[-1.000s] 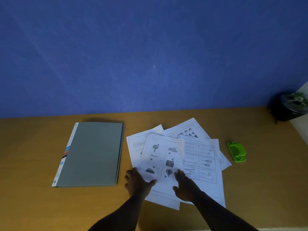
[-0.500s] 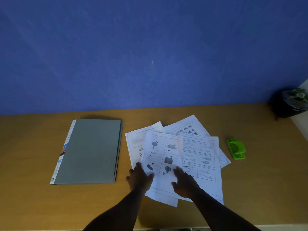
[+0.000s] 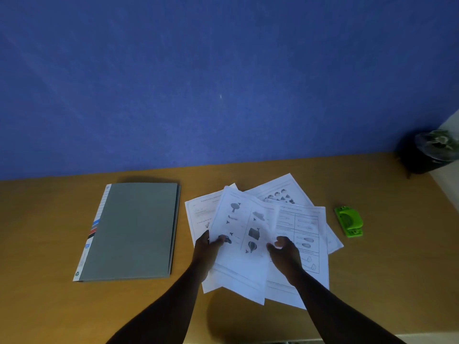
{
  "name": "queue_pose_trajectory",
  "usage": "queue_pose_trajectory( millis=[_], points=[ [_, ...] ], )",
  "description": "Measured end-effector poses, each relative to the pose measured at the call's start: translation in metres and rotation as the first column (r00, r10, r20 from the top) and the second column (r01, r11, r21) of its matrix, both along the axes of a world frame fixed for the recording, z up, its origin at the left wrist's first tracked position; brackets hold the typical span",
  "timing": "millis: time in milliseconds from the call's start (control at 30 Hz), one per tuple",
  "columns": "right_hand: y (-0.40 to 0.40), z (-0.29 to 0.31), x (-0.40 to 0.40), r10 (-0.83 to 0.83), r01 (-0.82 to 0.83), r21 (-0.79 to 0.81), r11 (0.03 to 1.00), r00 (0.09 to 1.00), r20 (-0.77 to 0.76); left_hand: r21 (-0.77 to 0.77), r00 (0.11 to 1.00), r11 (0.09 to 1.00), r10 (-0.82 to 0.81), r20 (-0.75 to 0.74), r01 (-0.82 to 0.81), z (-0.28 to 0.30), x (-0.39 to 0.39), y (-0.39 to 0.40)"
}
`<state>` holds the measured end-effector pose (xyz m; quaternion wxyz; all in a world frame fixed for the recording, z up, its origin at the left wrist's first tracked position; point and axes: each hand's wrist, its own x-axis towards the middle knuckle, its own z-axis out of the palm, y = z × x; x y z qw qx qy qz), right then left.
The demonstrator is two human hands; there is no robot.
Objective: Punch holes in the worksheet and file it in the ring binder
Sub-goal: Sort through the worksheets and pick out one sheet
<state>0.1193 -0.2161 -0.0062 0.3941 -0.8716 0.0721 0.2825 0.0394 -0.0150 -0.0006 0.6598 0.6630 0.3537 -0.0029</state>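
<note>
A fan of several white worksheets lies mid-table. The top worksheet (image 3: 244,234), printed with small pictures of a tree, a house and a balloon, is lifted and tilted. My left hand (image 3: 206,252) pinches its left edge, thumb on top. My right hand (image 3: 285,254) hovers over its right side with fingers curled and apart, holding nothing that I can see. A grey ring binder (image 3: 134,232) lies closed to the left of the papers. A small green hole punch (image 3: 349,220) sits on the table to the right of them.
The wooden table (image 3: 385,269) runs up to a blue wall. A dark pot with a plant (image 3: 427,155) stands at the far right corner. The other worksheets (image 3: 305,232) stay flat under the lifted one.
My left hand has taken hold of the top worksheet's left edge and raised it off the pile. My right hand has lifted off the paper.
</note>
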Motion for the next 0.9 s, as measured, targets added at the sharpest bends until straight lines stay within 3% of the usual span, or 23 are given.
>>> queue_pose_trajectory(
  millis=[100,167,267,433,533,600,733,833,900],
  points=[
    [-0.002,-0.001,0.01,-0.168,0.222,0.198,0.955,0.953,-0.254,-0.136,0.999,0.989,0.05,-0.013,-0.052,0.006,0.007,0.003],
    [-0.003,0.002,0.015,-0.159,0.298,0.334,0.894,0.909,-0.386,-0.177,0.998,0.983,0.046,-0.036,-0.052,0.007,0.011,0.005],
    [-0.002,0.002,0.019,-0.139,0.376,0.458,0.806,0.872,-0.469,-0.205,0.998,0.979,-0.012,-0.067,-0.002,0.008,0.013,0.006],
    [-0.005,-0.006,0.02,-0.186,0.464,0.535,0.706,0.851,-0.492,-0.241,0.996,0.971,-0.036,-0.085,0.014,0.005,0.011,0.007],
    [-0.008,-0.005,0.023,-0.205,0.415,0.517,0.749,0.886,-0.415,-0.213,0.993,0.976,-0.066,-0.101,0.044,0.001,0.008,0.007],
    [-0.011,0.0,0.025,-0.255,0.359,0.421,0.833,0.924,-0.283,-0.154,0.989,0.987,-0.064,-0.136,0.043,-0.004,0.006,0.009],
    [-0.023,-0.003,0.029,-0.227,0.241,0.208,0.948,0.97,-0.09,0.097,0.955,0.98,0.189,-0.228,-0.171,-0.015,0.004,0.012],
    [-0.032,-0.011,0.029,-0.192,0.197,0.062,0.979,0.979,-0.072,0.329,0.877,0.904,0.375,-0.3,-0.274,-0.024,0.001,0.012],
    [-0.037,-0.013,0.027,-0.165,0.168,0.03,0.985,0.983,-0.085,0.424,0.839,0.869,0.418,-0.348,-0.257,-0.032,0.0,0.014]
  ],
)
